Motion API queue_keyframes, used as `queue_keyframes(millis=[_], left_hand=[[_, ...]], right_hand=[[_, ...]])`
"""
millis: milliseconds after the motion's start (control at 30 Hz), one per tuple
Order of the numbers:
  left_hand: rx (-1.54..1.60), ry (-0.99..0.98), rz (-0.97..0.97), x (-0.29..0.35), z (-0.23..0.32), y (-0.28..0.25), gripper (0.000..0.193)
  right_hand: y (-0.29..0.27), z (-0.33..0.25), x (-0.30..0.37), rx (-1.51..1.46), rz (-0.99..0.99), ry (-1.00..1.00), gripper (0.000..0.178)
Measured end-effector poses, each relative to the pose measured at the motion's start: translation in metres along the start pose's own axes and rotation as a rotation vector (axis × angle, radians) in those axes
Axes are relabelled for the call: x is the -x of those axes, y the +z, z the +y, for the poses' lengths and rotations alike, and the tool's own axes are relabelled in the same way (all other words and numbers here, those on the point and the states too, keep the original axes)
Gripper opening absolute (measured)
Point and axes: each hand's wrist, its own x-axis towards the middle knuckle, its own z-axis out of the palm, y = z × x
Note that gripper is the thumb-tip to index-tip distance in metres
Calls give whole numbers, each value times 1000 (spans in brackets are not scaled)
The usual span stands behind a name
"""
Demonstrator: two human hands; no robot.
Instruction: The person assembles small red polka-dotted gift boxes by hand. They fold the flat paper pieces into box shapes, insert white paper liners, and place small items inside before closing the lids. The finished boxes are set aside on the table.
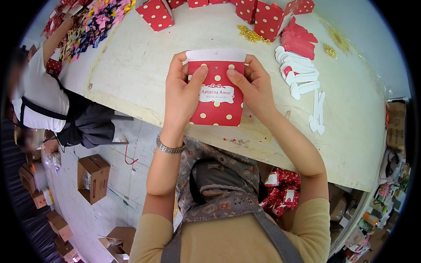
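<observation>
Between my two hands, over the table's near edge, is a red gift box point(215, 111) with cream dots, a white label and a white flap at its top. My left hand point(182, 87) grips its left side, thumb pressed on the front. My right hand point(256, 85) holds the right side the same way, with its thumb near a small hole below the flap. The fingers behind the box are hidden. Right of my right hand lie a fanned stack of white paper strips point(296, 70) and a pile of red paper pieces point(298, 38).
Dotted red boxes point(155, 15) stand along the far side, by gold fasteners point(252, 34). Colourful ribbon bows point(98, 22) heap at the far left, where another person point(44, 105) reaches over the table point(131, 79). Cardboard cartons point(94, 179) stand on the floor; red dotted packages point(280, 190) lie below the table.
</observation>
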Motion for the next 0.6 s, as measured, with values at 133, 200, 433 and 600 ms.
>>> queue_keyframes(millis=[133,200,433,600], left_hand=[[119,-61,-6,-1,2,4,28],[100,-68,8,-3,1,3,27],[46,-172,-47,0,1,-9,24],[-132,94,-14,8,-10,-10,14]], right_hand=[[6,-2,1,-173,62,100,26],[8,-6,2,-159,64,109,27],[4,-3,4,-50,8,111,24],[-2,2,7,146,-74,-150,16]])
